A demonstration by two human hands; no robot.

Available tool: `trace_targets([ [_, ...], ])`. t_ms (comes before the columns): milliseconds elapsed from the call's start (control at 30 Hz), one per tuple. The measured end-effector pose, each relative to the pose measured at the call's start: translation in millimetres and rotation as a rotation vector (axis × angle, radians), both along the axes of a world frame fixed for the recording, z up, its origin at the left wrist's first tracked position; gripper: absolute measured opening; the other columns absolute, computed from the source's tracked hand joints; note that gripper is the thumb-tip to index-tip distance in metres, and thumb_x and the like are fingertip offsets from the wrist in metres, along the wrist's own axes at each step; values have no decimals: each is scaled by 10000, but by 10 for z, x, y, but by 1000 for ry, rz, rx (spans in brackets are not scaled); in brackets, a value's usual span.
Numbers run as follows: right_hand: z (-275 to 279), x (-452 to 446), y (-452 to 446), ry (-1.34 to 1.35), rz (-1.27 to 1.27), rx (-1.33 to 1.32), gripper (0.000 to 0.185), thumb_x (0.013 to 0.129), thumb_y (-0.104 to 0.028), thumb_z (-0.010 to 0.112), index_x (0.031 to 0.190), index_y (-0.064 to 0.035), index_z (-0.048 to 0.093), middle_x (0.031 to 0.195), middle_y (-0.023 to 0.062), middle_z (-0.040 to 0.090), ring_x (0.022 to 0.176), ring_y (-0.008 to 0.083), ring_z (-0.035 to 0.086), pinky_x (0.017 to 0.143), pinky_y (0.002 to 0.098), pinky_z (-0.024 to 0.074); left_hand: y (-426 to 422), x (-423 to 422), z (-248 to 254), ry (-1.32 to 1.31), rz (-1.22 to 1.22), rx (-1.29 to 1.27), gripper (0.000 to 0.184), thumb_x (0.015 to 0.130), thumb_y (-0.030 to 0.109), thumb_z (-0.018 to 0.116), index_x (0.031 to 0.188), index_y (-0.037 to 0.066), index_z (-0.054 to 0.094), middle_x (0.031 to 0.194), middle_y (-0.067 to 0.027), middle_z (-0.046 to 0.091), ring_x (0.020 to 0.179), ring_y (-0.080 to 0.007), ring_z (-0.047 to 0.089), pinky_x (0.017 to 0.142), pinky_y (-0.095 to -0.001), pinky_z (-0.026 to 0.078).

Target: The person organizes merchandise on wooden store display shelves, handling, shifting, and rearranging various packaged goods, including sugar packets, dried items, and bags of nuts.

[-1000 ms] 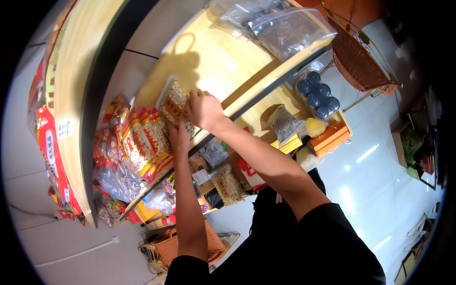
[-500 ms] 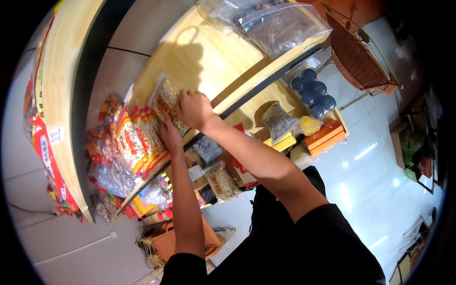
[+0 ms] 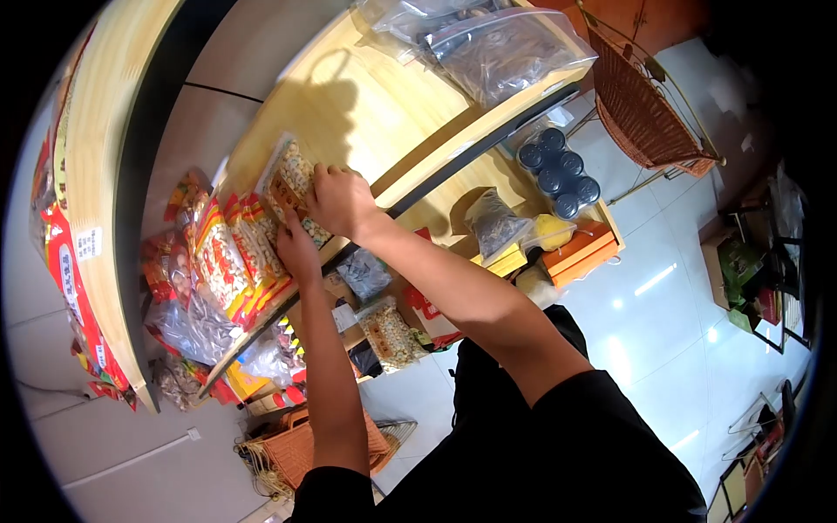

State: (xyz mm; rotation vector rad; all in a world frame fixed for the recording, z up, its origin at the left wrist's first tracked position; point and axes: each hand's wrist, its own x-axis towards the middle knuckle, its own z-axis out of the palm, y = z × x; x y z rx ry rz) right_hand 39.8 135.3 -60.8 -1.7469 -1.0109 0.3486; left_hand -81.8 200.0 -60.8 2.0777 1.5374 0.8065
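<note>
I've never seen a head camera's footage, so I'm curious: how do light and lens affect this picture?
Head view: black corners and a bowed-looking shelf edge suggest wide-lens distortion. Head view: a dark shadow crosses the wooden shelf beyond the right hand. Head view: glare streaks the tiled floor.

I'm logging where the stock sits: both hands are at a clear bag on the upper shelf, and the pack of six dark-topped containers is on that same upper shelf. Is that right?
Not quite: the head view shows the pack of six dark-topped containers on the lower shelf. The left hand and right hand are at the clear bag on the upper shelf.
</note>
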Motion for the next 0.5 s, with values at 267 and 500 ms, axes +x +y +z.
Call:
trace_targets([
  [267, 2, -12, 20, 51, -2, 39, 304, 841, -241, 543, 929, 50, 543, 809, 240, 623, 814, 398, 625, 753, 454, 522, 30, -63, -28, 8, -14, 22, 609, 940, 478, 444, 1160, -75, 572, 1153, -282, 594, 1070, -418, 554, 915, -424, 416],
  [500, 68, 36, 7, 92, 100, -67, 405, 850, -314, 577, 1031, 43, 515, 921, 253, 626, 871, 390, 641, 788, 442, 524, 80, -110, -100, 5, -15, 43, 570, 957, 456, 441, 1161, -61, 568, 1147, -272, 597, 1071, -407, 552, 925, -417, 407],
])
